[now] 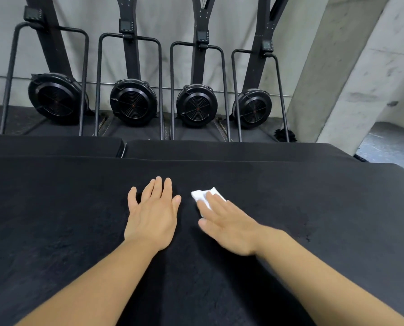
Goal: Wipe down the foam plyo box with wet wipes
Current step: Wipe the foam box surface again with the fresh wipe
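The foam plyo box (pixel 55 231) is filling the lower half of the view, its black top running from the left edge to the right. The person's left hand (pixel 152 215) is resting palm down near the middle of the top, its fingers (pixel 157 188) straight and slightly fanned, holding nothing. Just beside it, not touching it, the right hand (pixel 229 228) is lying flat as well. Its fingers are straight and close together, pressing a white wet wipe (pixel 200 196) against the foam. The wipe is folded into a small pad near the middle of the box top, its far corners showing past the fingertips and the rest hidden under the hand. The right hand is looking slightly blurred. A small scuffed patch (pixel 306 229) is showing in the foam towards the right edge.

Beyond the far edge two more black pads (pixel 219 150) are lying side by side with a narrow gap between them. Behind those, four black fan machines (pixel 133 102) are standing in a row against a grey wall (pixel 168 20) — each with a round grilled wheel low down and a small monitor up on its post. A concrete pillar (pixel 337 78) is slanting up at the right.
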Demonstrator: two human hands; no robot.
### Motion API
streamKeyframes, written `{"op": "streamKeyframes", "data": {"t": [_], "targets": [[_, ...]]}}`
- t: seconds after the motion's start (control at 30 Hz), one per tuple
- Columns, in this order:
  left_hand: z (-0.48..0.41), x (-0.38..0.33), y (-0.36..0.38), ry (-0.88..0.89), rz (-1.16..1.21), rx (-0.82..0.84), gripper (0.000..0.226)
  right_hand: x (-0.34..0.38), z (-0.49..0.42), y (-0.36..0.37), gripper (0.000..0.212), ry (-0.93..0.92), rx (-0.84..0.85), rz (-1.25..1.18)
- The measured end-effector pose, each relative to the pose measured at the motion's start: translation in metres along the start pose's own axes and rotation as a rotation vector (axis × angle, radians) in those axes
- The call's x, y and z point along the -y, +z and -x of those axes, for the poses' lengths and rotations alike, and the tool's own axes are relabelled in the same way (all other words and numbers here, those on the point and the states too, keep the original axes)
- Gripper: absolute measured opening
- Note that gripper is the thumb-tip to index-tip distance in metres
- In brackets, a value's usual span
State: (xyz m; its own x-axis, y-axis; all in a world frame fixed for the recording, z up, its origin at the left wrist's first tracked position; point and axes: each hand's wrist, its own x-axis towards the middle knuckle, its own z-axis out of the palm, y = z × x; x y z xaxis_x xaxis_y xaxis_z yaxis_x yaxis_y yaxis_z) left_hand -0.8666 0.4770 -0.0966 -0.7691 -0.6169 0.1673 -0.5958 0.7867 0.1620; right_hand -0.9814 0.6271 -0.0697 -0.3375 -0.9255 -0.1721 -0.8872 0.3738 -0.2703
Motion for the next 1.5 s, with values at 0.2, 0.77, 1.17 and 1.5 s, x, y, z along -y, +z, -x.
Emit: {"op": "streamKeyframes", "data": {"t": [0.2,0.77,1.17,1.5], "targets": [[0.0,0.0,-0.001,0.002,-0.016,0.009,0.059,-0.004,0.012,-0.008,0.052,-0.05,0.032,0.03],[0.001,-0.002,-0.001,0.006,-0.09,-0.08,0.064,-0.052,-0.012,-0.005,0.069,0.182,-0.082,0.028],[-0.017,-0.073,-0.006,0.057,0.094,-0.04,0.065,-0.055,-0.007,-0.031,0.055,0.135,0.03,-0.042],[-0.012,-0.085,0.018,0.103,-0.001,-0.011,0.073,-0.2,-0.069,-0.06,0.054,0.448,-0.135,-0.12]]}}
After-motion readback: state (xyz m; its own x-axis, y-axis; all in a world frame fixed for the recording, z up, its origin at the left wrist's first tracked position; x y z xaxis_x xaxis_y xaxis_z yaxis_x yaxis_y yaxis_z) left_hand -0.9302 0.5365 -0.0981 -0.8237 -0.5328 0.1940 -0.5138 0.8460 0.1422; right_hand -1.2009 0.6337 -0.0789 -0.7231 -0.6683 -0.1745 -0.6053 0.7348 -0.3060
